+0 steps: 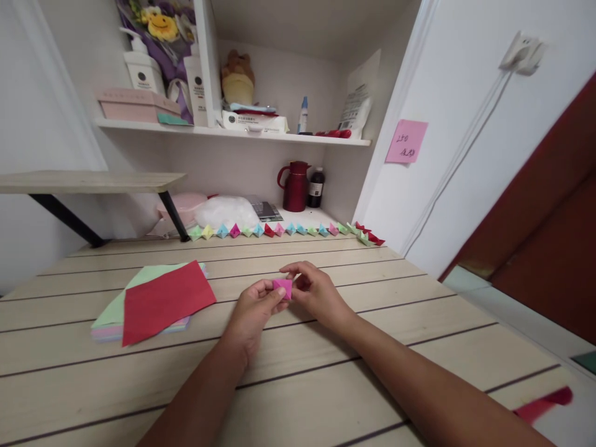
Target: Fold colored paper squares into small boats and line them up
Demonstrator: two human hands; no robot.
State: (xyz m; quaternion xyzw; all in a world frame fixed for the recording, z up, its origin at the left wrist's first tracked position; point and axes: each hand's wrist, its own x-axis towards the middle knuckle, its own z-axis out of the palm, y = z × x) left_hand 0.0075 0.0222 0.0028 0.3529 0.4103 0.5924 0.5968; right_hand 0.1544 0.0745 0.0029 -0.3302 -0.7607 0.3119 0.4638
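Observation:
A small folded pink paper piece (283, 288) is pinched between both my hands above the middle of the wooden table (298, 379). My left hand (254, 313) grips its left side with thumb and fingers closed. My right hand (314, 290) holds its right side, fingers curled over it. To the left lies a stack of coloured paper sheets (156, 301) with a red sheet on top. A row of several small folded paper shapes (284, 230) in green, yellow, blue, pink and red runs along the table's far edge.
A dark red jug (295, 185) and a dark bottle (316, 187) stand at the back under a shelf (233, 131) with bottles and boxes. A raised wooden board (88, 181) juts out at left. A pink sticky note (406, 141) hangs on the right wall.

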